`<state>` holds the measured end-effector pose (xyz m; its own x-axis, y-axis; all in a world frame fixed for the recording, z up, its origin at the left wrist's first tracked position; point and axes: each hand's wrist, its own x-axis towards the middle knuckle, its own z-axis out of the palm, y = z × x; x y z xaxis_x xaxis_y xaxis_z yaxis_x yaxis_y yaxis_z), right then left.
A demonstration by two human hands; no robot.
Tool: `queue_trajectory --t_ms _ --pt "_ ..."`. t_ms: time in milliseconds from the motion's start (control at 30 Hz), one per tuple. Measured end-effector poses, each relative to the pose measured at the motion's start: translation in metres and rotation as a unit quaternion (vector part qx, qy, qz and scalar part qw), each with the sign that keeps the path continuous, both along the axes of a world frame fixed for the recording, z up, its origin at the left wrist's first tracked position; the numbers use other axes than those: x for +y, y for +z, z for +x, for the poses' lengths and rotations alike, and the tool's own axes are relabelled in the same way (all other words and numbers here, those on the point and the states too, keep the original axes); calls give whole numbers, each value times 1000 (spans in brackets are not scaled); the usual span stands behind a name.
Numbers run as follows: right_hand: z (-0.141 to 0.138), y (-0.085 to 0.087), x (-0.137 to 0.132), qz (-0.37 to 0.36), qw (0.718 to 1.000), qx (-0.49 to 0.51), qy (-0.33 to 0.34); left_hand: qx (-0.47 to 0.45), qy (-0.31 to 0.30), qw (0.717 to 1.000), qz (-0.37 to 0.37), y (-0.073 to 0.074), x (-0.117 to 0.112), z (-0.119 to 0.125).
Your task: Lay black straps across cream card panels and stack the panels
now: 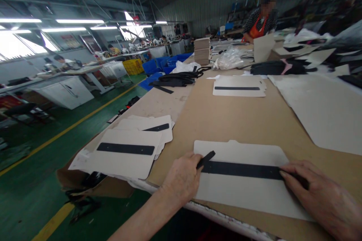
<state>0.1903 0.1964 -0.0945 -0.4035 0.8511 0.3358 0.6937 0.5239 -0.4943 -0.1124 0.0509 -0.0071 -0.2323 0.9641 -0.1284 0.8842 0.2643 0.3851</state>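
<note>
Strip [243, 170] on panel [240, 192], R hand [318, 188] at end, dk pc [208, 157] in L hand [183, 173].

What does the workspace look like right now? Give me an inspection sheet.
Surface: brown tabletop, partly covered by pale sheets.
Work pieces: pale board nearest the person, dark strip lying across it.
Clutter: overlapping boards at left; black straps and a clear plastic bag farther back.
Left hand: grips a short dark piece by the strip's left end.
Right hand: at the strip's right end; grip unclear.
Cables: nothing seen for certain on the table.
Surroundings: co-worker across the table; yellow crate beyond, at left.
</note>
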Motion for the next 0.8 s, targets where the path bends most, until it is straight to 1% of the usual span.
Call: queue_trajectory --t_ms 133,267,433,700,800 --pt "1 -2 0 -10 1000 -14 -11 -1 6 1000 8 -6 2 -3" --pt "2 -5 1 -1 1000 -9 -10 -1 5 1000 13 -9 4 -5" --pt "3 -7 1 7 1000 -7 -9 14 16 1000 -5 -8 6 -3" --pt "4 -8 2 5 1000 -5 -6 17 12 1000 9 -11 6 -4" --pt "2 -6 1 6 1000 -3 -3 22 23 999 10 -10 6 -3"
